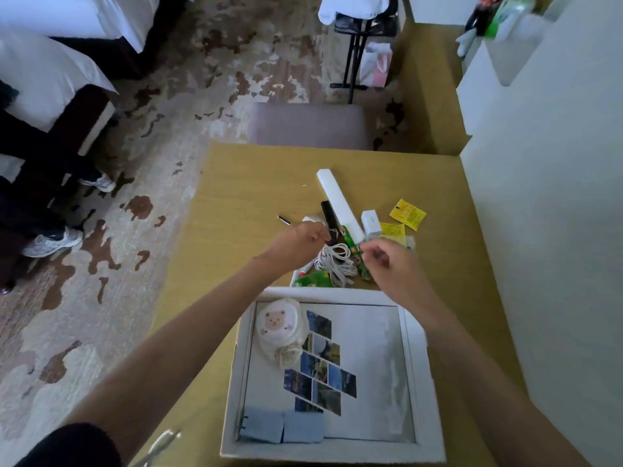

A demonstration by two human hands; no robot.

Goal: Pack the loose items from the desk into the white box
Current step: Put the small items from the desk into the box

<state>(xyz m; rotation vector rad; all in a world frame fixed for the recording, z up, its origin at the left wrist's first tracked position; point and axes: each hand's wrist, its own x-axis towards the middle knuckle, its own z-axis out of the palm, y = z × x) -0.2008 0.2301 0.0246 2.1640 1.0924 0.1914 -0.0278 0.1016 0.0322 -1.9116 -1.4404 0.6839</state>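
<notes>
The open white box (418, 365) sits at the near edge of the wooden desk (236, 203). Inside lie a bear-print cloth bundle (281, 326), a sheet with photo tiles (320, 362) and a blue-grey piece (281, 428). Beyond the box is a pile: a coiled white cable (335, 262), green packets (310, 279), a long white case (338, 200), a black stick (328, 215), a small white box (371, 222), yellow sachets (408, 214) and a pen (284, 220). My left hand (298, 242) and right hand (391, 264) hover over the pile with fingers curled; what they pinch is unclear.
A grey chair seat (306, 126) stands behind the desk. A white wall unit (546, 163) borders the right. Beds (50, 72) and another person's sneakers (54, 242) are on the patterned carpet to the left. A metal tool (161, 443) lies at the desk's near edge.
</notes>
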